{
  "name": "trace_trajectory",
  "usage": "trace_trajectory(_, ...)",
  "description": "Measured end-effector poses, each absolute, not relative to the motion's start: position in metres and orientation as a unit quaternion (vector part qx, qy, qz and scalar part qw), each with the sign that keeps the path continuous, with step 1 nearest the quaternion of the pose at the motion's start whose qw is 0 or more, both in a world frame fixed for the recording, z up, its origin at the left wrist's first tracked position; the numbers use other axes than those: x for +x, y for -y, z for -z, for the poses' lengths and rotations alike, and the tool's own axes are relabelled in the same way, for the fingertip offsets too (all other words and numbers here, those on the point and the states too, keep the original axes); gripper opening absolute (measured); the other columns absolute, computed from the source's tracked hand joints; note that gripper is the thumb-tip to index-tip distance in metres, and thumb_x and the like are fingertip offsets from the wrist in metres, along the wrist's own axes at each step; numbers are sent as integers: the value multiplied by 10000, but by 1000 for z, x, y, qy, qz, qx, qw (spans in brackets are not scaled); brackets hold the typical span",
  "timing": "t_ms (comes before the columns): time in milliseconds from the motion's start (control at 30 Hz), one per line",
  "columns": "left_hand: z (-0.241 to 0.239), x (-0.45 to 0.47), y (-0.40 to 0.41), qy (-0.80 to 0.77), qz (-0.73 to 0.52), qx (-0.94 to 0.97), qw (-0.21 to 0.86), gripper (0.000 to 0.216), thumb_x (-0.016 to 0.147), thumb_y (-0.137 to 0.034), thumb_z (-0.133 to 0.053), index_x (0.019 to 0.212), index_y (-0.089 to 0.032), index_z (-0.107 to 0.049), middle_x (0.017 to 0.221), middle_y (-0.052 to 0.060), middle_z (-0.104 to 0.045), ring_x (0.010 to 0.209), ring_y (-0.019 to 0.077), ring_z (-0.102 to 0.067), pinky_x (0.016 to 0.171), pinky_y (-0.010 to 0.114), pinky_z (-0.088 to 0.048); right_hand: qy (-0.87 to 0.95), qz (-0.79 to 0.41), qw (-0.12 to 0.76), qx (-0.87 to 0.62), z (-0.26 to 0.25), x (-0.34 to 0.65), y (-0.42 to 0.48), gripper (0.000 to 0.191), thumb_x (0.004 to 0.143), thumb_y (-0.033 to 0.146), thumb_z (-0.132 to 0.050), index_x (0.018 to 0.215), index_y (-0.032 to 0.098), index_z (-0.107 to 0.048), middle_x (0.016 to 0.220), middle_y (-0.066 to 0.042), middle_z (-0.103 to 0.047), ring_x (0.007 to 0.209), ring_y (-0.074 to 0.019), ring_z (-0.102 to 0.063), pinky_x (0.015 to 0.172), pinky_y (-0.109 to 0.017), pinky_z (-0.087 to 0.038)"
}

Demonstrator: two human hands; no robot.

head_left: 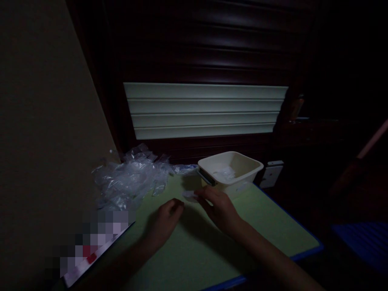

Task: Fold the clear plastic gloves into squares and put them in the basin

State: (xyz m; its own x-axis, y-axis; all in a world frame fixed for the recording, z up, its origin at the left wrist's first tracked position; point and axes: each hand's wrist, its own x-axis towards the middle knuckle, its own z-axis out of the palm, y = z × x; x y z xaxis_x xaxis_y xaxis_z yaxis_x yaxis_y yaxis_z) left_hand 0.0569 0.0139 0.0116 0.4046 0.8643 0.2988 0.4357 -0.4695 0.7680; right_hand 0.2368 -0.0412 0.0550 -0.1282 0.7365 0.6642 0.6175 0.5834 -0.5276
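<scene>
Over the pale green tabletop (188,258), my right hand (220,208) pinches a small whitish flat piece (189,195) between thumb and fingertips, just in front of the basin. Close by on the left is my left hand (166,220), its fingers curled together near the piece. Whatever the left fingers hold, if anything, is too dark and small to make out. A cream plastic basin (247,178) with a dark handle stands behind the right hand, with some whitish pieces (226,173) lying inside. To the left spreads a heap of clear plastic bags (130,176).
A pixelated flat item (97,246) lies along the table's left edge, beside the wall (45,121). Pale slatted panels (206,111) in dark wood stand behind. Right of the table are a white box (272,176) and a blue slatted surface (363,242). The room is dim.
</scene>
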Motion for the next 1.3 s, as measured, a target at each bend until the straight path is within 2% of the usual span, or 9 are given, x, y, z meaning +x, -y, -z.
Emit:
trace_trajectory(67, -9, 75, -24, -407, -341, 809, 251, 232, 872, -312, -377, 828, -186, -567, 832, 14, -622, 801, 164, -591, 752, 260, -447, 737, -21, 478, -478, -79, 262, 38, 194, 856, 286, -455, 885, 181, -616, 820, -82, -628, 771, -186, -576, 691, -300, -438)
trace_trajectory(167, 4, 94, -38, -387, -314, 850, 170, 186, 839, -241, -412, 878, -165, -578, 924, 59, -614, 890, 198, -568, 833, 326, -429, 717, 9, 442, -539, -110, 311, 27, 201, 851, 307, -470, 873, 171, -616, 839, -76, -643, 730, -177, -580, 629, -275, -444)
trace_trajectory(267, 17, 101, -43, -367, -287, 879, 97, 252, 807, -211, -451, 1003, -115, -577, 1094, 144, -580, 1067, 278, -489, 943, 462, -348, 701, 3, 372, -608, -128, 361, 7, 188, 839, 278, -498, 826, 144, -630, 779, -56, -654, 706, -172, -593, 606, -251, -447)
trace_trajectory(367, 23, 100, -42, -352, -262, 897, 48, 295, 826, -213, -433, 1059, -101, -577, 1150, 171, -561, 1104, 302, -470, 944, 496, -350, 679, -19, 286, -676, -132, 397, -22, 195, 855, 263, -510, 820, 113, -629, 769, -51, -639, 716, -172, -596, 637, -277, -469)
trace_trajectory(467, 24, 98, -40, -347, -245, 905, 17, 313, 835, -217, -424, 1076, -95, -581, 1147, 176, -566, 1093, 311, -483, 928, 503, -373, 662, -58, 206, -719, -125, 412, -51, 242, 872, 302, -518, 1046, 140, -566, 1028, -54, -592, 855, -183, -592, 720, -356, -499)
trace_trajectory(533, 25, 97, -41, -347, -237, 907, 0, 311, 835, -221, -426, 1072, -102, -588, 1142, 169, -573, 1077, 307, -498, 915, 497, -395, 653, -81, 165, -735, -118, 414, -67, 285, 873, 302, -519, 1120, 159, -527, 1112, -67, -557, 912, -193, -579, 754, -388, -496)
trace_trajectory(867, 36, 94, -48, -295, -262, 911, -120, 277, 834, -246, -433, 1035, -147, -596, 1065, 124, -618, 1005, 276, -557, 819, 435, -489, 673, -76, 33, -735, -77, 429, -106, 282, 877, 299, -511, 1125, 168, -528, 1135, -73, -548, 935, -200, -570, 776, -395, -487)
trace_trajectory(1300, 34, 94, -49, -289, -253, 914, -128, 295, 832, -277, -427, 1042, -161, -599, 1070, 105, -623, 1010, 268, -555, 822, 415, -492, 737, -86, -55, -668, -72, 428, -120, 269, 877, 299, -509, 1116, 179, -539, 1147, -68, -545, 942, -200, -567, 779, -386, -486)
